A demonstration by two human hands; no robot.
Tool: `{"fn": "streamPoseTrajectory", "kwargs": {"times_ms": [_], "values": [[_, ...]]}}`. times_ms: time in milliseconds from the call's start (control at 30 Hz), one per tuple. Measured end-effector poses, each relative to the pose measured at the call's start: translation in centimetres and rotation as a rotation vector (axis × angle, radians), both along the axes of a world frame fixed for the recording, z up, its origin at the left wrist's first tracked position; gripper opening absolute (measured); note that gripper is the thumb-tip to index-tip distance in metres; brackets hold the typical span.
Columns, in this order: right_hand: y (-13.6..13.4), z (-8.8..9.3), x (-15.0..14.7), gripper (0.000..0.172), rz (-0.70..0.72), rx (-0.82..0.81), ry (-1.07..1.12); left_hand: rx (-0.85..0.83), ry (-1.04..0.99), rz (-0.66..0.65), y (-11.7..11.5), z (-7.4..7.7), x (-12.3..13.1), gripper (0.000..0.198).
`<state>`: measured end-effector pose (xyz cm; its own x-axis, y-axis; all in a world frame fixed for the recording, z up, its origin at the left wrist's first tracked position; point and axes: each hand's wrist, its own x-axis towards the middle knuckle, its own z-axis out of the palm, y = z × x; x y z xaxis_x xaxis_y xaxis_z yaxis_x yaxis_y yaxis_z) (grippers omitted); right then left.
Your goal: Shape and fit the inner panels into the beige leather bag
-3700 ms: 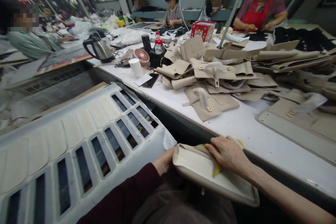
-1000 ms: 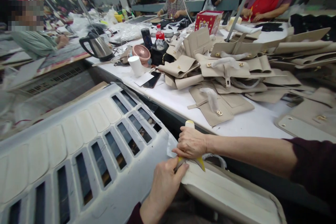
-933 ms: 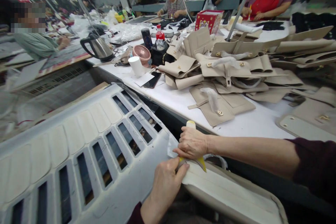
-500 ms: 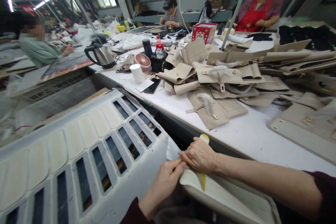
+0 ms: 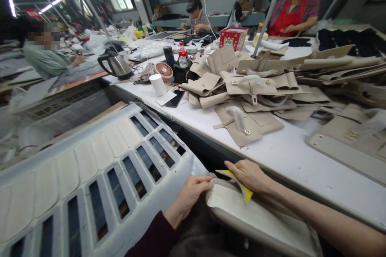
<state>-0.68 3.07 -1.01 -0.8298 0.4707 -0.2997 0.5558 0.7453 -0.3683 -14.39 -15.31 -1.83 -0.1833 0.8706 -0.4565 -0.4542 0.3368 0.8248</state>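
My left hand (image 5: 193, 192) pinches the near-left corner of a beige bag piece (image 5: 241, 209) with a pale inner face, which lies tilted at the lower right. My right hand (image 5: 249, 174) is closed around a yellow-edged strip (image 5: 238, 184), curved and pale in the middle, above the upper edge of that piece. The fingers of my right hand are partly hidden behind the strip. A short gap separates the two hands.
A white table (image 5: 283, 152) holds a heap of beige bag parts (image 5: 256, 84), a kettle (image 5: 116, 64), a pink fan (image 5: 163, 71) and a white cup (image 5: 157, 84). A slotted grey plastic crate (image 5: 169, 184) stands at left. Several people work beyond.
My right hand has moved away from my left hand, up and to the right, and the yellow-edged strip has turned with it. More of the bag piece's corner shows.
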Motion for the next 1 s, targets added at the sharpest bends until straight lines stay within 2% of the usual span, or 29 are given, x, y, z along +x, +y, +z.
{"fn": "streamPoseTrajectory", "kwargs": {"times_ms": [133,233,433,533,633,733,800,867,933,1000], "values": [[1.0,-0.1,-0.7,0.076,-0.031,-0.038,0.008,-0.080,0.005,0.024,0.6,0.1,0.1,0.039],[0.2,-0.2,-1.8,0.074,-0.014,-0.010,0.024,-0.114,0.099,0.040,1.2,0.4,0.5,0.033],[-2.6,-0.5,-4.2,0.061,0.203,0.219,0.095,-0.131,0.228,0.089,1.2,-0.1,1.1,0.023],[-3.6,-0.1,-4.9,0.062,0.209,0.233,0.106,-0.138,0.236,0.149,0.9,-0.8,1.2,0.022],[-4.2,0.5,-5.0,0.062,0.173,0.231,0.091,-0.083,0.166,0.172,0.5,-0.9,1.5,0.020],[-3.6,1.5,-4.5,0.062,0.100,0.196,0.067,-0.003,-0.057,0.232,-0.6,-1.3,2.3,0.029],[-2.4,2.5,-3.2,0.066,0.025,0.130,0.043,0.017,-0.213,0.349,-2.0,-2.5,3.2,0.036],[-0.9,4.0,-1.1,0.069,-0.032,0.023,0.021,-0.042,-0.337,0.474,-3.6,-4.3,4.4,0.037],[0.1,5.7,1.7,0.063,-0.062,-0.199,0.061,-0.182,-0.471,0.520,-4.8,-6.5,5.5,0.039],[-0.1,7.4,4.7,0.053,-0.087,-0.555,0.159,-0.333,-0.587,0.516,-5.2,-8.2,6.6,0.044]]}}
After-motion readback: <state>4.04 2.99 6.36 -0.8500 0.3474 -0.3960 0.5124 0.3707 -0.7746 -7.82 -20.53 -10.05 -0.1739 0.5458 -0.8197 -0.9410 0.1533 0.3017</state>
